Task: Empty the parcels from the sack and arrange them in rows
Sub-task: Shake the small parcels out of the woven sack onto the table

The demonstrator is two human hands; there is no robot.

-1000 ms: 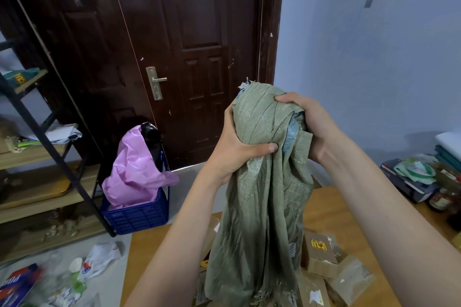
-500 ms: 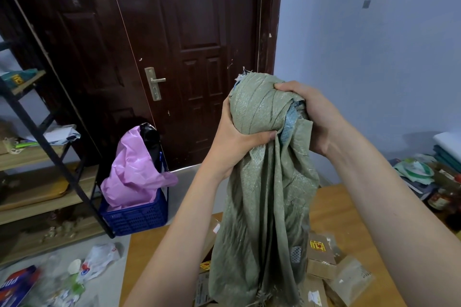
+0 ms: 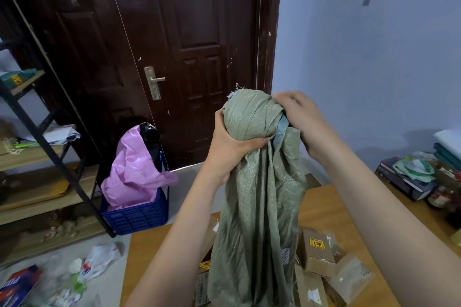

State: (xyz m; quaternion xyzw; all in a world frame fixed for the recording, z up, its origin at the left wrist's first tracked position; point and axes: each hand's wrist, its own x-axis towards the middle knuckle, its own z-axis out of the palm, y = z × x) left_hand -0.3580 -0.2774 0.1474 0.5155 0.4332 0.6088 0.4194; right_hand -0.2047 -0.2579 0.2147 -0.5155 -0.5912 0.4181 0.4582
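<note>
Below my hands is the wooden table (image 3: 324, 209), its bare top showing past my right wrist. Directly under my right forearm lie cardboard parcels: a brown box with a yellow sticker (image 3: 317, 252), a clear-wrapped packet (image 3: 349, 278) beside it, and a long box with a white label (image 3: 311, 291) nearer me. Under my left forearm more boxes (image 3: 203, 281) lie partly hidden. Far right of my right hand, the table holds stacked books (image 3: 401, 179) and a jar (image 3: 440, 197). Left of my left arm, the floor (image 3: 62, 252) carries a blue crate (image 3: 136, 214) and scattered wrappers (image 3: 99, 259).
</note>
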